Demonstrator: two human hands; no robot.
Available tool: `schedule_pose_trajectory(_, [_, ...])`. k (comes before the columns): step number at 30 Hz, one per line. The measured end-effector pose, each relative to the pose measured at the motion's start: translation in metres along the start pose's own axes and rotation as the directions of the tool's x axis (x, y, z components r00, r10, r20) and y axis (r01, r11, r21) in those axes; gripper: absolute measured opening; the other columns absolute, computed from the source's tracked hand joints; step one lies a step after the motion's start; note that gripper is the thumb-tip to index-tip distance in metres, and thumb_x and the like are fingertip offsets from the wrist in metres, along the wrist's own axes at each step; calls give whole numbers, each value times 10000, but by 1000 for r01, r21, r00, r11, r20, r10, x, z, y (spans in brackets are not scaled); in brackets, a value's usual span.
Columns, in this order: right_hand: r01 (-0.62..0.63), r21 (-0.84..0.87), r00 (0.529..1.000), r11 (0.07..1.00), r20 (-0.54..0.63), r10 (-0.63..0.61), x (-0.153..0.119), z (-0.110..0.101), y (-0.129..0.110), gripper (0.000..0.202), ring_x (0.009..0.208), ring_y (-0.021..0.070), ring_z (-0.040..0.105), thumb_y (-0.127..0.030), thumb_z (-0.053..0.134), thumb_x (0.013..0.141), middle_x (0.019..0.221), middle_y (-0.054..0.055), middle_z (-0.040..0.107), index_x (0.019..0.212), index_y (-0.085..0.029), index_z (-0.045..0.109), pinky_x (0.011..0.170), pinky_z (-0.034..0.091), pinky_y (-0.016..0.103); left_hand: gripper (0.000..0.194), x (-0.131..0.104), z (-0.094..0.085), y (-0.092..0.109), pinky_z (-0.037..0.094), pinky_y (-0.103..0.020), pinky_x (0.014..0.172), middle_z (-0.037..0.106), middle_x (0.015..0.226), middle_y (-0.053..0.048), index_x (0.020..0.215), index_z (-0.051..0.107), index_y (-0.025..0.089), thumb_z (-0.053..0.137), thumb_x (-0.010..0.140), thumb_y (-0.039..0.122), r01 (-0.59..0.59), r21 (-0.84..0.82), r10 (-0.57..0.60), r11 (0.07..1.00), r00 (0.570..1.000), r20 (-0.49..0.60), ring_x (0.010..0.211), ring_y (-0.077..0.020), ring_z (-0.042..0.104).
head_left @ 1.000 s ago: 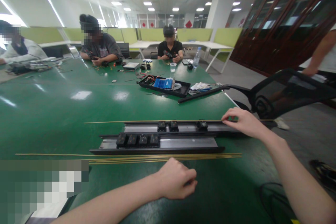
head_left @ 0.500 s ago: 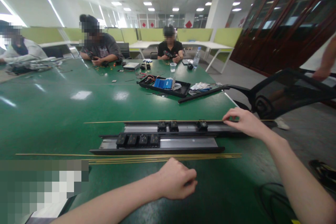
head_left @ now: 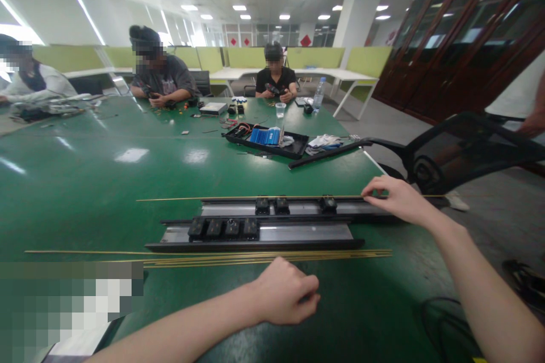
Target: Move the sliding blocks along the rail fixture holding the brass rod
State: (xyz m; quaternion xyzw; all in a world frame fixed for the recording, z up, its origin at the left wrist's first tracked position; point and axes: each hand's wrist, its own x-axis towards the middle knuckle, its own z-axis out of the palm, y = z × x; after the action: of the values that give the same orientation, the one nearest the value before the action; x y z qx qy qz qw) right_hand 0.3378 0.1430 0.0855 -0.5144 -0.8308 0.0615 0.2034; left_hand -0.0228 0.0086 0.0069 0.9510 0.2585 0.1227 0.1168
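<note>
Fingertips of my right hand [head_left: 389, 195] are pinched on a thin brass-coloured rod [head_left: 191, 198], which runs along the far edge of the far metal rail [head_left: 302, 207]. Three small black blocks [head_left: 328, 203] sit on that rail. Closer to me lies a second rail [head_left: 306, 232] with several black blocks [head_left: 232, 228] side by side near its left end. My left hand [head_left: 289, 292] rests on the green table, loosely curled, with nothing visible in it. Just beyond it lie several loose thin rods [head_left: 264, 255].
Farther off on the green table [head_left: 106, 181] stands a black tray [head_left: 293, 148] holding a blue item, with gloves [head_left: 326, 143] beside it. A black chair [head_left: 472, 150] is at the right edge. A plastic bottle [head_left: 319, 95] and cup [head_left: 280, 110] stand near a seated person [head_left: 276, 76].
Both of my hands, the rod and the rails stay in practically the same place. At the far right, the standing person's arm has shifted.
</note>
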Motion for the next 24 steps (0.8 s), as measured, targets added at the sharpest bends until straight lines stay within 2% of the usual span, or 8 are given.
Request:
schedule_pose_trajectory(14, [-11,-23,1000,1000,5,11,-2,-1,4,218,863,237,661,-456,653,847,925,59,736,836,-263,755,804,529,408,195,-1,3,0,267,-279,463,670,633,26,762,533,213,592,922,308,-13,4,13,1000,1000,-20,526,-136,618])
schedule_pose_trajectory(24, [-16,-38,1000,999,-4,16,-2,-6,3,225,848,245,668,-469,649,834,904,58,741,817,-271,755,777,533,408,206,0,-1,1,314,-267,463,674,638,20,766,526,209,600,928,313,-9,7,9,1000,1000,9,556,-148,664])
